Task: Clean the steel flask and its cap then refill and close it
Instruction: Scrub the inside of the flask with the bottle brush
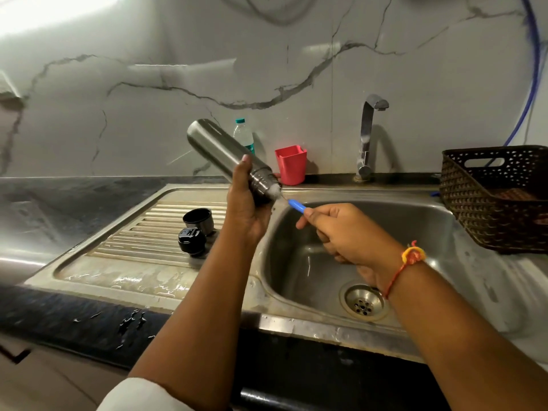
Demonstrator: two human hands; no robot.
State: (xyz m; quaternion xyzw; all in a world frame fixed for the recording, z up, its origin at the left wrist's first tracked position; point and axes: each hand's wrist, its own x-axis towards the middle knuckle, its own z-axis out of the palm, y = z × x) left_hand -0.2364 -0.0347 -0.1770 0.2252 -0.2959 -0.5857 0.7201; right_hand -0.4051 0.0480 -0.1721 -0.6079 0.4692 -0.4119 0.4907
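- The steel flask [225, 149] is tilted, its long axis running from its closed base, up and away from the sink basin [415, 226], down to its mouth just above the basin's rim.
- The dark surface [89, 310] carries the steel sink; a veined marble wall stands behind it, with a tap [369, 134] beyond the basin.
- The left hand [246, 209] grips the flask near its neck.
- The right hand [341, 232], over the basin, pinches a blue-handled brush [296, 204] whose bristles sit in the mouth.
- Two black cap pieces [195, 229] rest on the drainboard beside the basin.
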